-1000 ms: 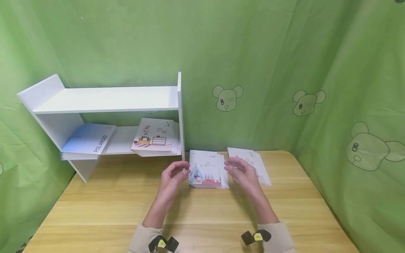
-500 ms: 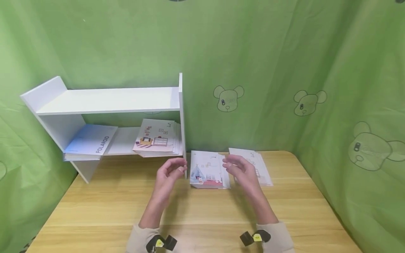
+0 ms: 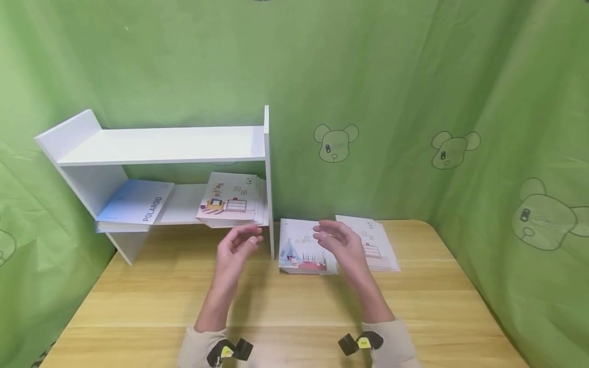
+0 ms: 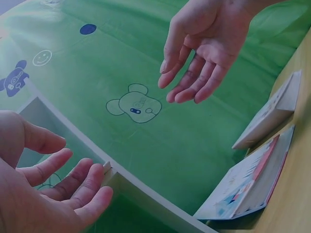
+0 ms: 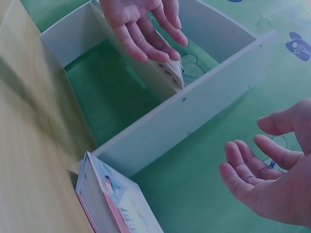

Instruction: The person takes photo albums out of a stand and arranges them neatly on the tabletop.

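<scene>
My left hand [image 3: 233,254] hovers above the table, just in front of the shelf's right side panel, fingers loosely bent and holding nothing. Over the two books on the table, my right hand [image 3: 342,247] hangs in the air with relaxed fingers, also holding nothing. Partly behind it lies a book with a tent picture [image 3: 301,250]; to the right is another white book [image 3: 375,245]. Both hands' palms face each other in the left wrist view, where the tent book [image 4: 243,182] appears at lower right.
A white two-tier shelf [image 3: 161,144] stands at left. Its lower board carries a blue book lettered POLAROID [image 3: 135,202] at the left end and a stack of illustrated books [image 3: 230,199] at the right. A green curtain [image 3: 377,76] hangs behind the wooden table [image 3: 285,312].
Both hands have drifted left relative to the books, the left one away from the tent book. The view has shifted slightly. The books and shelf stay where they were.
</scene>
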{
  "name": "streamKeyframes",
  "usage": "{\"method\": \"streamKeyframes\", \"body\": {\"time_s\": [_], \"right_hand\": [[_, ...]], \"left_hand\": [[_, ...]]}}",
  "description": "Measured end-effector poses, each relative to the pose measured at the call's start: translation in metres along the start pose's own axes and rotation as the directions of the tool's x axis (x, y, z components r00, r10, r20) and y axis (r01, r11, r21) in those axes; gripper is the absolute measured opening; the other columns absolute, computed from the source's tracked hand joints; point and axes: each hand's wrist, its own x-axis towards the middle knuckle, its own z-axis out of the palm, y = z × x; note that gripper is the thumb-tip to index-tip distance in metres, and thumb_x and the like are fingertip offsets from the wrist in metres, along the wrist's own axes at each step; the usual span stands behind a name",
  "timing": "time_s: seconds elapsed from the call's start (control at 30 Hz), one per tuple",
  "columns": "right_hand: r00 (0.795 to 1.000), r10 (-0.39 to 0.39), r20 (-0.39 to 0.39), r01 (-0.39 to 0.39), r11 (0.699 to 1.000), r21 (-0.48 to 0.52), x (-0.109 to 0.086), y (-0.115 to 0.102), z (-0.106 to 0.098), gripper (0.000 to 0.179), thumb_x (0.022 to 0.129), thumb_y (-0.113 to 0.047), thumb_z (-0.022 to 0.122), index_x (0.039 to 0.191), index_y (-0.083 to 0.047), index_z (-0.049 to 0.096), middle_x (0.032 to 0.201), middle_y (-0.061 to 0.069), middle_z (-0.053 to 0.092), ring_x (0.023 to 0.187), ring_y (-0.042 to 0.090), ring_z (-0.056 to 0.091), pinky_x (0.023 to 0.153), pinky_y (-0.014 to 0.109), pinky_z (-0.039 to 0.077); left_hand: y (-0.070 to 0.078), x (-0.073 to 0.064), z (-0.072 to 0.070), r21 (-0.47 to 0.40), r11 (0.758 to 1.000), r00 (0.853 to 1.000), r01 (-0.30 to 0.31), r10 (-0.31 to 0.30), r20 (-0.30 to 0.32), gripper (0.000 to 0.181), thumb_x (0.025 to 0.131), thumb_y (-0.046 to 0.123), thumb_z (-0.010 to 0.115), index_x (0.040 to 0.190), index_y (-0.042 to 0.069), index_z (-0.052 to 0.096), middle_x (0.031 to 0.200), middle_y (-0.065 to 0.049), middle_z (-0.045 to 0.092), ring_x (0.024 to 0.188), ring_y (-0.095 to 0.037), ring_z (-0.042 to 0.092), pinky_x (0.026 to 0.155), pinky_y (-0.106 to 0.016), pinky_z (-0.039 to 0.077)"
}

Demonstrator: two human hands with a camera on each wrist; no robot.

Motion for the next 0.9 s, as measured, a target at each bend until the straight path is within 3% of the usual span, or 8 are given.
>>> {"method": "streamKeyframes", "body": {"time_s": [0.2,0.3,0.43,0.63,0.9], "right_hand": [[1.000,-0.001,0.005,0.001,1.000,0.030,0.001,-0.003,0.012,0.039,0.089,-0.013,0.066,0.124,0.001,0.054,0.116,0.017,0.062,0.105,0.028,0.062,0.092,0.035,0.052],[1.000,-0.003,0.010,0.003,0.999,0.044,0.002,-0.004,0.018,0.039,0.089,-0.013,0.065,0.123,0.002,0.054,0.116,0.018,0.062,0.105,0.028,0.062,0.092,0.036,0.052],[1.000,0.007,0.009,-0.007,0.998,0.065,0.002,-0.004,0.026,0.038,0.089,-0.013,0.066,0.122,0.001,0.054,0.115,0.018,0.062,0.105,0.029,0.062,0.091,0.036,0.053],[0.998,0.061,0.001,-0.061,0.997,0.053,0.004,-0.007,0.037,0.038,0.088,-0.016,0.068,0.122,-0.004,0.056,0.115,0.011,0.064,0.105,0.026,0.063,0.087,0.035,0.055],[0.999,0.051,0.008,-0.052,0.995,0.086,0.009,-0.007,0.054,0.035,0.088,-0.011,0.066,0.119,0.002,0.056,0.113,0.015,0.064,0.103,0.028,0.063,0.090,0.033,0.053]], "left_hand": [[0.016,-0.004,0.000,0.009,1.000,1.000,-0.001,0.001,-0.004,0.033,0.091,-0.002,0.055,0.123,-0.008,0.050,0.125,-0.024,0.054,0.114,-0.043,0.051,0.095,-0.035,0.050],[0.010,-0.001,-0.006,0.002,1.000,0.999,-0.029,0.029,-0.021,0.031,0.092,0.000,0.056,0.122,-0.007,0.052,0.123,-0.024,0.055,0.112,-0.040,0.053,0.094,-0.034,0.051],[0.001,0.003,-0.016,-0.011,0.997,0.996,-0.073,0.073,-0.049,0.028,0.091,0.002,0.058,0.118,-0.005,0.054,0.119,-0.022,0.058,0.111,-0.042,0.054,0.096,-0.043,0.049],[0.005,0.003,-0.021,-0.011,0.997,0.993,-0.082,0.081,-0.090,0.027,0.091,0.000,0.057,0.117,-0.004,0.055,0.118,-0.020,0.059,0.109,-0.037,0.056,0.094,-0.041,0.050],[0.010,0.004,-0.027,0.004,0.990,0.977,-0.138,0.136,-0.164,0.025,0.090,-0.005,0.056,0.115,-0.007,0.056,0.118,-0.022,0.059,0.107,-0.037,0.057,0.090,-0.033,0.053]]}}
